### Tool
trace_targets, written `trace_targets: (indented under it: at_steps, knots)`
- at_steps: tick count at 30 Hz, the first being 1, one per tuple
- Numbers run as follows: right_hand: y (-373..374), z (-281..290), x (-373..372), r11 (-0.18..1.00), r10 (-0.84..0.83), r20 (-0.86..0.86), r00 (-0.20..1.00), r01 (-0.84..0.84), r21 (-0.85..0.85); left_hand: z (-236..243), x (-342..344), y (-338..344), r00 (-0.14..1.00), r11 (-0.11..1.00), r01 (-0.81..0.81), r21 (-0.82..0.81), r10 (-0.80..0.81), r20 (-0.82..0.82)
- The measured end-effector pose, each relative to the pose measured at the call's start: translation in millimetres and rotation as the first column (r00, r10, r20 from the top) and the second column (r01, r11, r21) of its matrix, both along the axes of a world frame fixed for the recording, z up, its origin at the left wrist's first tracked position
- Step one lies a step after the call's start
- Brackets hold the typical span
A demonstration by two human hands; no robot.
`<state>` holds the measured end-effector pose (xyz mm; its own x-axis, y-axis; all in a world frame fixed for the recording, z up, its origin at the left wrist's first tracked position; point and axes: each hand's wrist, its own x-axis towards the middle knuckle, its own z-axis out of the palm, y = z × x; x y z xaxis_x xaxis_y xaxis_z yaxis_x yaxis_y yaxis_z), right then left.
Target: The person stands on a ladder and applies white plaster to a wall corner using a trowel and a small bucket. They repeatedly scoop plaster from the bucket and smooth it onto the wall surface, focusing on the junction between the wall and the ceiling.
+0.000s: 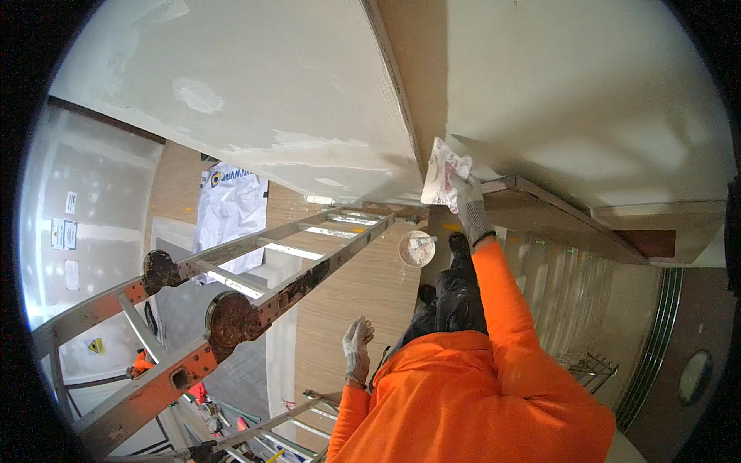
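Observation:
My right hand, in a grey knit glove, is stretched up to the wall and closed on a broad putty knife. White and pinkish filler smears the knife, and its blade is close to the wall's corner edge; contact cannot be made out. My left hand, gloved too, hangs low beside my body with its fingers loosely apart and nothing in it. Below my right hand stands a round bucket of white filler, with a tool lying in it.
A hinged folding ladder stretches across the left side. Behind it hangs a white sheet. Patched wall board rises ahead, and a ledge juts out at right. Another ladder and a person's orange sleeve appear lower left.

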<state>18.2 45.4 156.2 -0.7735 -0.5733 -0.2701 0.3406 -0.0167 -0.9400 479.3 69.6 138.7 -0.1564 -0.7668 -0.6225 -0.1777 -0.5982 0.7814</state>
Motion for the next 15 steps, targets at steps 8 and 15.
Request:
trace_targets:
  at_steps: [8,15]
  knots:
    - [-52,3,-17,0.997,0.050,0.157,0.986,-0.040,-0.069,6,-8,-16,0.997,0.994,-0.071,-0.077,0.068,-0.044]
    - [-47,129,-33,0.929,0.127,0.095,0.987,-0.084,-0.360,-9,-9,-17,0.989,0.994,-0.108,-0.013,0.106,-0.107]
